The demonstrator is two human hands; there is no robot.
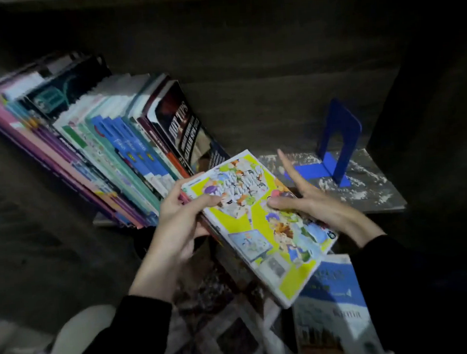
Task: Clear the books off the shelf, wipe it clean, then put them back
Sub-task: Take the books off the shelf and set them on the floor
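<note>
I am holding a yellow comic book point(261, 225) between both hands, tilted so its top corner is pointing toward the shelf point(376, 190). Its cover is crowded with cartoon figures, and the title across the top is too blurred for me to read. My left hand point(180, 223) is gripping the left edge, thumb lying across the cover and fingers curling underneath, where red and pink edges of thinner books are showing beneath it. My right hand point(312, 201) is pressing its thumb onto the middle of the cover while the fingers are spreading straight and wide past the book's right edge, the forefinger pointing up and away from me. Both wrists are coming out of black sleeves. Up and to the left of my left hand, a row of books point(98, 148) is leaning leftward on the shelf; the nearest one, a black book point(187, 133), is showing "HOT TIPS" in white letters, with smaller lines below that I cannot make out. Just beyond my right fingers a blue bookend point(336, 146) is standing on the shelf board, which is looking speckled with pale dust. Below my right wrist a blue and white book point(334, 303) is lying flat, its print unreadable.
</note>
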